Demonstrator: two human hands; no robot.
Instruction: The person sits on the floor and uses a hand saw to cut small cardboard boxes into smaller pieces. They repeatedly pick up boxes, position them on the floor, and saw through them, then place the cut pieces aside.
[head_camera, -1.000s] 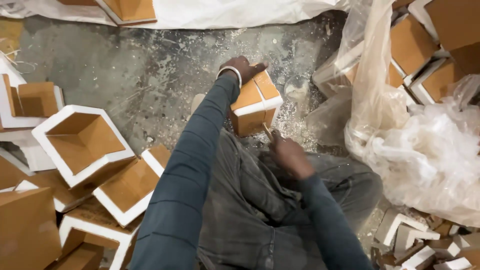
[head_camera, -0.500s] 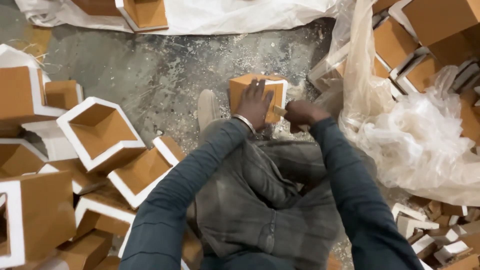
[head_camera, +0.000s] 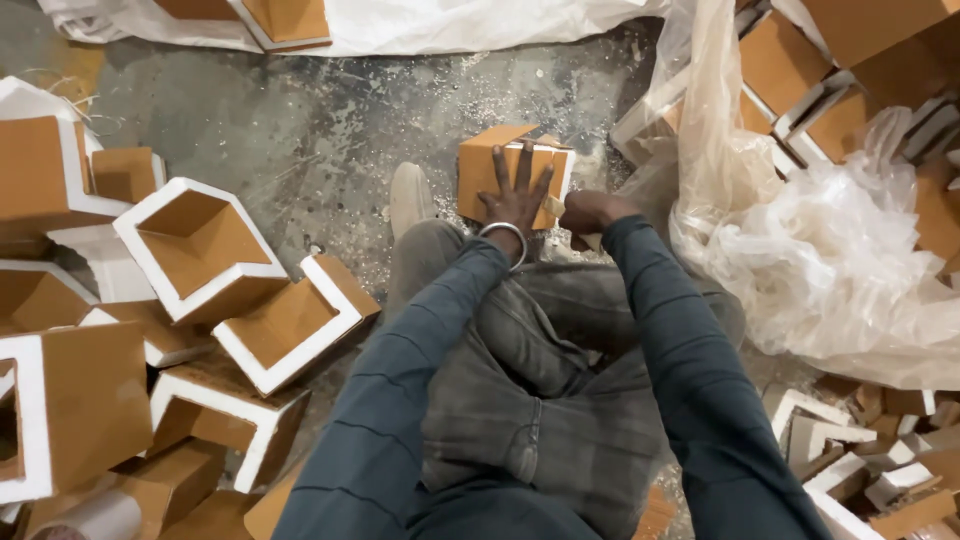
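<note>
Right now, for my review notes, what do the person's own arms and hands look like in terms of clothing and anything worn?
Both arms are in long dark blue-grey sleeves with faint thin stripes. The left sleeve ends at the wrist, where a plain silver metal bangle sits just behind the bare left hand. The right sleeve reaches the wrist of the bare right hand. No gloves; no watch or rings that I can see.

Likely a workshop: dusty concrete floor (head_camera: 300, 130), piled box pieces (head_camera: 200, 240), plastic sheeting (head_camera: 830, 260).

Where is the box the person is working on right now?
The box stands on the floor at top centre of the head view, past the knees, beside a shoe, under the spread left hand.
</note>
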